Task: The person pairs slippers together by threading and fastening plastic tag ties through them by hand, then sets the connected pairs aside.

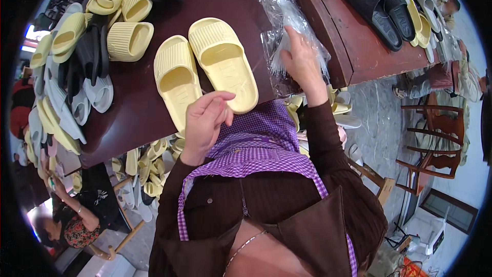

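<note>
Side by side on the dark red table lie two pale yellow slide slippers, the left slipper [179,84] and the right slipper [241,79], with ribbed straps at the far end. My left hand [205,120] hovers over their near ends, its fingers curled together with nothing visible in them. On a stack of clear plastic bags [287,15] to the right rests my right hand [305,61], thumb and forefinger apart. Whether its fingertips grip any film, I cannot tell.
Piled at the table's left are yellow, black and grey slippers [130,41]. Black slippers [366,7] lie on another table [328,20] at the right. Loose slippers [154,166] sit below the edge. A person [77,220] is at lower left; wooden chairs [435,138] stand right.
</note>
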Available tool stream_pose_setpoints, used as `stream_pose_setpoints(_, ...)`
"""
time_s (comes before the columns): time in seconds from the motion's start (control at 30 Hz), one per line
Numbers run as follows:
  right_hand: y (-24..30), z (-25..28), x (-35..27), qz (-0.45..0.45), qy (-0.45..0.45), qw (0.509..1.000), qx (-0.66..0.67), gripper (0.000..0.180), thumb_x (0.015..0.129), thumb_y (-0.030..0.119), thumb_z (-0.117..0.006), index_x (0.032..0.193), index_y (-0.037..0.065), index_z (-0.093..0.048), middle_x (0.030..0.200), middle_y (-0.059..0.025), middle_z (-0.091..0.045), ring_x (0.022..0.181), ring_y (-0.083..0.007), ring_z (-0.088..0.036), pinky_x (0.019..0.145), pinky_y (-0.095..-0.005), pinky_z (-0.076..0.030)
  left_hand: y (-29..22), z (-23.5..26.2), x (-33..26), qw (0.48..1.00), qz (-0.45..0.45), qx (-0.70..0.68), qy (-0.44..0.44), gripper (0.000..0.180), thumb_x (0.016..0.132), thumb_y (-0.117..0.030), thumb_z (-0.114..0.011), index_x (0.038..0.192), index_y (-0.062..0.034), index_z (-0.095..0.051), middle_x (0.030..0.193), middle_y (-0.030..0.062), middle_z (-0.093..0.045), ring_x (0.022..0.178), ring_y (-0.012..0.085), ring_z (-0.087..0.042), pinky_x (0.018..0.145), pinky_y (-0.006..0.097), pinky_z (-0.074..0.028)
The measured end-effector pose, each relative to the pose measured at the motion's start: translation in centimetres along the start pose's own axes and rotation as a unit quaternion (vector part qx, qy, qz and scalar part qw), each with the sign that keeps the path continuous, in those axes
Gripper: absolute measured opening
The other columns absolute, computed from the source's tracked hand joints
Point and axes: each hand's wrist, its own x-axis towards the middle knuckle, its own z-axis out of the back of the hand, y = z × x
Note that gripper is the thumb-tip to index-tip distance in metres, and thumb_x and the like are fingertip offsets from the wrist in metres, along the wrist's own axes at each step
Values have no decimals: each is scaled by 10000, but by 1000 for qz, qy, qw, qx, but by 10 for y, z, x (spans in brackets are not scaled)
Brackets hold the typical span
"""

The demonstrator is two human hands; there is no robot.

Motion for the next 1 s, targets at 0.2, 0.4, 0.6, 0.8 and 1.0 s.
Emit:
stream_pose_setpoints(0.2,-4,0,-1,-7,-19,999,38,614,744,50,-646,1317,45,-424,1181,-209,-577,1108,-371,-531,946,-441,-405,-18,29,-35,999,-28,-11,-35,262,971,-147,-498,1039,76,-618,529,-40,-354,462,68,-309,514,268,-388)
stream_pose_setpoints(0.4,-4,-2,-2,-52,-35,997,50,639,742,53,-664,1330,43,-413,1196,-213,-569,1123,-381,-521,947,-443,-411,-22,39,-46,993,-68,-25,-89,256,970,-152,-496,1028,69,-612,520,-34,-342,452,76,-307,495,268,-368)
stream_pose_setpoints(0.6,-8,-2,-1,-34,-37,998,30,686,741,62,-674,1362,50,-384,1245,-224,-538,1159,-382,-499,971,-434,-402,-39,64,-38,982,-130,-44,-127,250,968,-166,-501,1036,56,-594,519,-38,-302,444,84,-289,477,267,-332)
stream_pose_setpoints(0.8,-7,1,-2,-51,-25,998,32,714,736,65,-680,1377,48,-366,1260,-221,-531,1174,-380,-489,980,-433,-396,-78,90,-1,941,-231,-127,-211,248,972,-173,-479,1069,45,-550,527,-34,-269,491,93,-284,503,277,-281)
stream_pose_setpoints(1.0,-10,1,0,-31,-46,998,15,707,731,47,-682,1372,52,-384,1233,-214,-549,1153,-380,-503,968,-429,-405,-169,119,-17,923,-314,-137,-173,264,978,-160,-437,1115,41,-542,523,-47,-252,507,91,-268,517,267,-259)
